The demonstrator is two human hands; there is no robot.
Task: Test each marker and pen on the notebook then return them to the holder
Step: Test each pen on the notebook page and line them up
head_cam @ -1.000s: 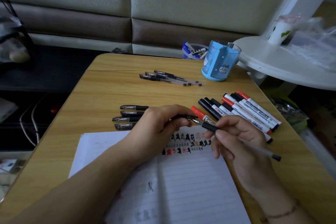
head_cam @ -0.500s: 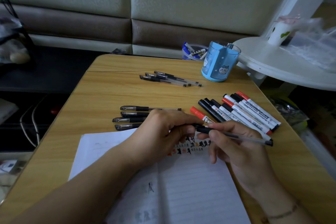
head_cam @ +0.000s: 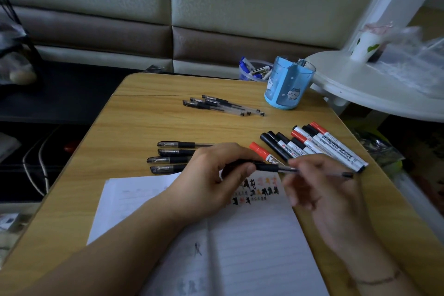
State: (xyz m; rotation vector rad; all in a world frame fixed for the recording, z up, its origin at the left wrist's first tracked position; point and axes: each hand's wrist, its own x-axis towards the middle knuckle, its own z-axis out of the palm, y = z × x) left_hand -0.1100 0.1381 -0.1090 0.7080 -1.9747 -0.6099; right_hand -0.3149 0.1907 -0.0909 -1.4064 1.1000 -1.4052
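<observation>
- Nearest, the open notebook (head_cam: 252, 243) lies at the table's (head_cam: 134, 127) near edge, test marks on its page.
- Above it, the left hand (head_cam: 216, 175) pinches the pen's (head_cam: 283, 168) capped end; the right hand (head_cam: 322, 187) holds its clear barrel. Light, stiff, slick: best gripped at the rubber sleeve.
- Four capped pens (head_cam: 173, 155) lie left; about eight markers (head_cam: 312, 145) lie right.
- Farther, four pens (head_cam: 223, 105) lie loose.
- The blue holder (head_cam: 288, 83) stands at the far right corner.

right hand (head_cam: 319, 185) blurred; left hand (head_cam: 216, 175) hides the pen's (head_cam: 271, 167) cap end and four pens' (head_cam: 168, 156) barrels.
</observation>
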